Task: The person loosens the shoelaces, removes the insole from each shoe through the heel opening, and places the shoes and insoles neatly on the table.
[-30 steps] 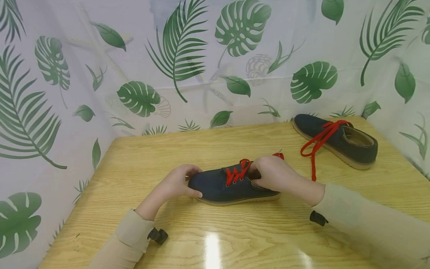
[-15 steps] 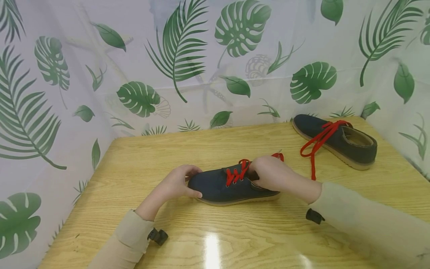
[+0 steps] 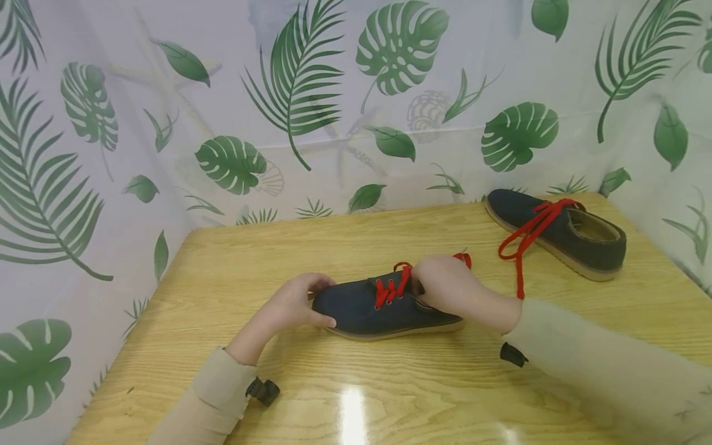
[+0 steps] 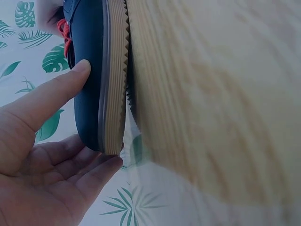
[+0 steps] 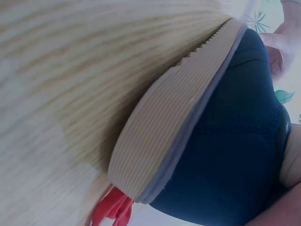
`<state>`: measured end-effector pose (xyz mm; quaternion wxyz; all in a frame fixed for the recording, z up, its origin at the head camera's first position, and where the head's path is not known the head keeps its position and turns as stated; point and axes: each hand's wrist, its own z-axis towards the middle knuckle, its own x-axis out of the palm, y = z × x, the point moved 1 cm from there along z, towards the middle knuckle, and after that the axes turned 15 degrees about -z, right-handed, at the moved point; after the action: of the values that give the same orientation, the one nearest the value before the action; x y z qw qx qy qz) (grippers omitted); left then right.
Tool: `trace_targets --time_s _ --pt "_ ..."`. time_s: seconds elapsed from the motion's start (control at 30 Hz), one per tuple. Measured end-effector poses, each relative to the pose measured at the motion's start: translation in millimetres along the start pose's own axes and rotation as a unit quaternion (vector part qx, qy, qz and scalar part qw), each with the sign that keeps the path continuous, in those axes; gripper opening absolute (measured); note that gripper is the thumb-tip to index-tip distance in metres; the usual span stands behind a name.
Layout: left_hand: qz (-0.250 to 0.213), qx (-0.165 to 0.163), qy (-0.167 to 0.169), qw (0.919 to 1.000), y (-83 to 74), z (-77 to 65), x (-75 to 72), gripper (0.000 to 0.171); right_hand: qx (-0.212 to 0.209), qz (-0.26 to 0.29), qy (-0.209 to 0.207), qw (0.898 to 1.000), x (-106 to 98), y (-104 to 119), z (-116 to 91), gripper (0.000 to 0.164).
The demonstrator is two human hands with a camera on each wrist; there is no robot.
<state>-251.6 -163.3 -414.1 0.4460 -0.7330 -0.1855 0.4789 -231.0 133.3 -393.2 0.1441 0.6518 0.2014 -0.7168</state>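
Note:
A dark blue shoe [image 3: 356, 309] with a tan ridged sole stands on the table, its toe to the left. My left hand [image 3: 295, 304] grips the toe, thumb along the near side and fingers round the front; the left wrist view shows the thumb against the upper [image 4: 89, 110]. Red shoelace [image 3: 384, 293] crosses the front eyelets. At the shoe's opening, my right hand [image 3: 452, 285] has its fingers curled beside the last lace loop, fingertips hidden at the tongue. The heel [image 5: 211, 169] fills much of the right wrist view, with loose red lace [image 5: 113, 207] behind it.
A matching blue shoe [image 3: 603, 252] stands at the back right of the wooden table [image 3: 267, 247], its red lace [image 3: 520, 244] trailing over its side onto the wood. A leaf-print cloth [image 3: 334, 173] hangs behind the table and along both sides.
My right hand and forearm have shifted slightly left, and the red lace loop beside its fingers has become narrower. The left hand and the shoe have stayed almost in place.

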Motion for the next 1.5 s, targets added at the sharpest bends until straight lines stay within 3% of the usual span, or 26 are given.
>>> trace_targets --time_s 0.57,0.87,1.17,1.33,1.5 --pt "-0.009 -0.005 0.002 0.9999 -0.8 0.3 0.2 0.064 0.003 0.127 0.021 0.992 -3.5 -4.8 -4.4 0.026" --pt "-0.006 0.004 0.004 1.0 1.5 1.0 -0.5 0.063 -0.027 0.082 0.017 0.996 -4.5 -6.5 -3.4 0.028" --pt "-0.009 0.0 0.001 1.0 1.6 0.7 0.5 0.064 -0.025 0.055 0.049 0.997 -2.6 -6.7 2.1 0.021" --pt "-0.009 -0.002 0.001 1.0 1.8 0.3 0.5 0.064 -0.012 0.104 0.052 0.993 -4.6 -11.7 2.4 0.015" --pt "-0.007 0.0 0.0 1.0 3.4 0.7 0.7 0.064 0.002 0.194 0.078 0.978 -9.4 -18.7 5.0 0.008"
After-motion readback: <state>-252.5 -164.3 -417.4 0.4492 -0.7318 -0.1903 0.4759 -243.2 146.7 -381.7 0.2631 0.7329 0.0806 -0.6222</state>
